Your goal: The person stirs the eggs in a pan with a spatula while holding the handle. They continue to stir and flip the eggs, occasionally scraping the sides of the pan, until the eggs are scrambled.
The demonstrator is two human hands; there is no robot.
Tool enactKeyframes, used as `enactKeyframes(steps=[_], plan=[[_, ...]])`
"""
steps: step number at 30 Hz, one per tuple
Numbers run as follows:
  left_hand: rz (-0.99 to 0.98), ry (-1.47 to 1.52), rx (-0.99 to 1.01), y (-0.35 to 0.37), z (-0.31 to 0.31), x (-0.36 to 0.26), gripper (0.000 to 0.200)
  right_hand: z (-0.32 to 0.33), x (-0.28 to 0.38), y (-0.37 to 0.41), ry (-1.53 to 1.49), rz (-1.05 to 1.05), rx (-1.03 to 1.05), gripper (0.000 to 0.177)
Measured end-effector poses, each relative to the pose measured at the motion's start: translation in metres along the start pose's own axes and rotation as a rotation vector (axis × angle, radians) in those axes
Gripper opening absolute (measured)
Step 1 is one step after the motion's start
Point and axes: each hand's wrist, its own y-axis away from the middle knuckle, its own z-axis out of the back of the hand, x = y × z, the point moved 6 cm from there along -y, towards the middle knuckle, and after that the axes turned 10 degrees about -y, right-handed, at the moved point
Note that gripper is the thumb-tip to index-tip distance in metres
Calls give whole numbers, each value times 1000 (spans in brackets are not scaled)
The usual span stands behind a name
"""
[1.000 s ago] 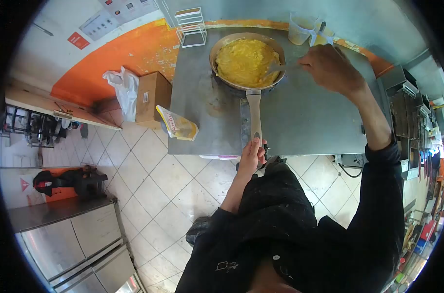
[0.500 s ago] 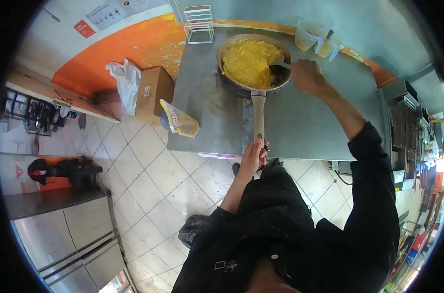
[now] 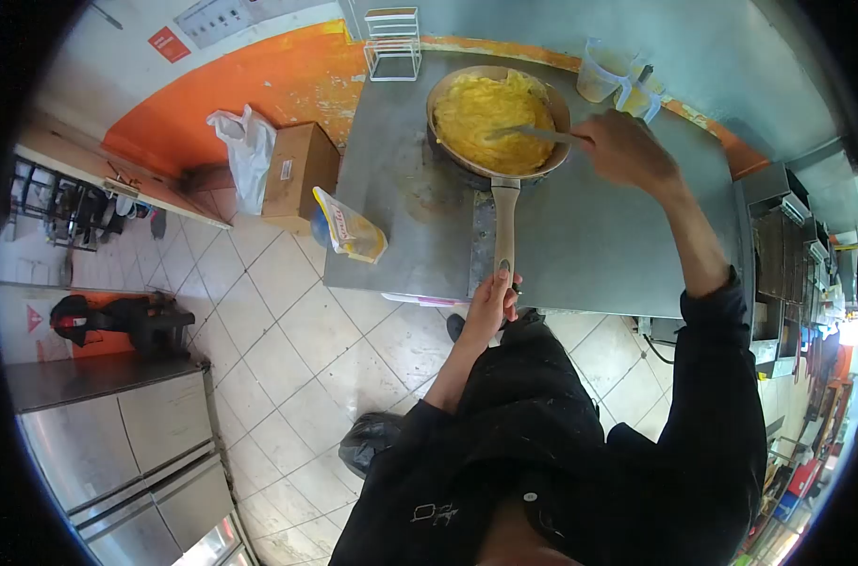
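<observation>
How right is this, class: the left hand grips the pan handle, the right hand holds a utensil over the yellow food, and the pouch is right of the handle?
Not quite: the pouch is left of the pan handle, not right, as the head view shows. The left hand grips the handle, and the right hand holds a utensil over the yellow food.

2 hands: 1 left hand, 1 right hand. 1 tabletop. 1 pan with 1 handle. 1 yellow food mass in it. 1 spatula. 2 jugs. 1 pouch. 1 wire rack. Left of tabletop: 1 box, 1 white bag. 1 red sign, upper left. Floor tiles: many, part hidden, can't get a firm number. Gear far right: several pieces, too small to count.
</observation>
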Motion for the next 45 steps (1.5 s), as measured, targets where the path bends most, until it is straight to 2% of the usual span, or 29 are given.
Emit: enactKeyframes(steps=[4, 7, 9, 11, 15, 17, 21, 23, 24, 27, 29, 30, 32, 33, 35, 38, 45], plan=[[-6, 5, 8, -3, 0, 4, 47, -5, 5, 24, -21, -31, 80, 17], [18, 27, -8, -1, -1, 3, 49, -46, 7, 8, 13, -19, 131, 18], [5, 23, -3, -3, 0, 4, 49, -72, -9, -15, -258, -83, 18, 18], [-4, 9, 12, -2, -1, 4, 50, -67, 0, -32, -336, -58, -2, 22], [13, -49, -23, -1, 1, 1, 52, -73, -23, -65, -418, -88, -96, 22], [17, -48, -22, 0, 3, 0, 52, -62, -34, -67, -401, -133, -159, 23], [-11, -34, -9, -1, 2, 1, 53, -17, -43, -46, -283, -121, -101, 25], [-28, -26, -6, -1, 1, 0, 53, -6, -66, -42, -198, -246, -77, 24], [-11, -30, -12, -1, 1, 0, 53, -4, -69, -41, -195, -243, -75, 24], [-8, -31, -15, -2, 0, 1, 53, -2, -79, -42, -100, -296, -131, 22], [-19, -31, -12, -1, 0, 1, 54, -10, -76, -49, 70, -224, -305, 17], [-14, -32, -11, -1, 0, 1, 54, -10, -69, -55, 70, -224, -309, 17], [-13, -38, -13, -1, 1, 1, 54, -23, -49, -74, 104, -300, -114, 22], [-13, -24, -9, -1, 0, 2, 53, -31, -48, -84, 100, -300, -121, 22], [-17, -17, -3, -2, 1, 2, 53, -49, -42, -108, 9, -168, -247, 21], [16, 18, 7, -2, 2, 5, 50, -58, -8, -120, -12, -73, -293, 17], [19, 11, -6, -2, 3, 6, 49, -72, 62, -63, 99, 151, -88, 17]])
